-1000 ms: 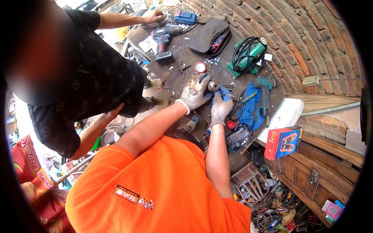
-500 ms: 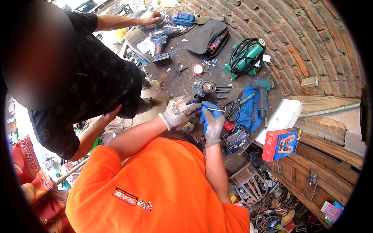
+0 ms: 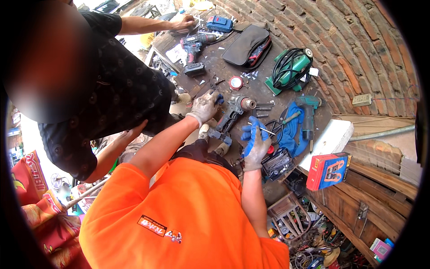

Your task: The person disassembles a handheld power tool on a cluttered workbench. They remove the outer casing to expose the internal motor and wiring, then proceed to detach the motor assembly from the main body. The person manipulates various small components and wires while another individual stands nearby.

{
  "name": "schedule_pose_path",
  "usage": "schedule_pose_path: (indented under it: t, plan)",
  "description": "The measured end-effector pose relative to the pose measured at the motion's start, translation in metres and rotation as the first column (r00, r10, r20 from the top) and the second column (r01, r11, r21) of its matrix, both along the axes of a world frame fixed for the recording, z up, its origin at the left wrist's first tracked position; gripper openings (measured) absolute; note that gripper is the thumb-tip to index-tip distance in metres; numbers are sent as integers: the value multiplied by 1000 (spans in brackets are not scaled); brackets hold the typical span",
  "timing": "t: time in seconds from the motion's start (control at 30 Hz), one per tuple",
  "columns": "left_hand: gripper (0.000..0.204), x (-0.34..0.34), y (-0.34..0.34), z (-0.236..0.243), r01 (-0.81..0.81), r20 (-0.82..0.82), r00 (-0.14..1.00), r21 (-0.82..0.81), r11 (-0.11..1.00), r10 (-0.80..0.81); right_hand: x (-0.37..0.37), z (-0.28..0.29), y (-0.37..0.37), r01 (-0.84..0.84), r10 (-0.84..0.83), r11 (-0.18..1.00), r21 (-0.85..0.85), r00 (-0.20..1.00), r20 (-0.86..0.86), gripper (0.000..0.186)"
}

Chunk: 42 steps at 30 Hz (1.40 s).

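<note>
My left hand (image 3: 206, 107), in a white glove with a blue palm, is raised just left of a grey cordless drill (image 3: 234, 113). Its fingers curl inward, and whatever they may hold is hidden. My right hand (image 3: 257, 150), gloved the same way, is closed on a thin metal rod (image 3: 268, 131), which sticks out between thumb and fingers. The drill lies near the bench edge between my hands, chuck pointing away to the right. Several dark bits (image 3: 264, 106) lie beside the chuck. Scissors (image 3: 280, 127) and a blue cloth (image 3: 293, 139) are right of my right hand.
A person in black (image 3: 130, 89) stands at the left, one hand on the bench. Farther back lie another drill (image 3: 193, 45), a black zip case (image 3: 245, 47), a round tape (image 3: 235, 83) and a green corded tool (image 3: 289, 71). A red-blue box (image 3: 329, 171) sits at right.
My hands have moved apart. The left has gone up and away from the drill; the right has shifted slightly right with the rod. More of the drill shows, and the whole view has shifted.
</note>
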<state>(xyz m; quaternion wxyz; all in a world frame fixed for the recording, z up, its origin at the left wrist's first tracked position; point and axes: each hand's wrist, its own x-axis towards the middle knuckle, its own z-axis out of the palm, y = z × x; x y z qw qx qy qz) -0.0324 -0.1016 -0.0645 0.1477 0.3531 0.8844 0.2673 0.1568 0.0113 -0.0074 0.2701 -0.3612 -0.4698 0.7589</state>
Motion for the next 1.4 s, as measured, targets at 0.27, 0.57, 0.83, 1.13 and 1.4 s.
schedule_pose_path:
  t: [0.27, 0.57, 0.83, 1.13, 1.4]
  plan:
    - [25, -6, 31, -22, -37, -22, 999, -64, 997, 36, 20, -13, -7, 41, -42, 999, 24, 998, 46, 31]
    - [39, -28, 71, -3, -135, 137, 983, 108, 985, 120, 9, -7, 4, 108, -101, 987, 123, 993, -65, 36]
    - [29, -54, 143, 22, 385, 93, 922, -148, 911, -375, -14, -2, 27, 78, -64, 979, 188, 995, -79, 41]
    - [37, -58, 120, 20, 235, 193, 947, 129, 963, -257, 53, -25, 41, 21, -102, 911, 411, 979, 176, 54]
    - [97, 36, 33, 29, 137, 77, 983, 292, 947, -166, 33, 10, 53, 13, -186, 898, 439, 917, 353, 21]
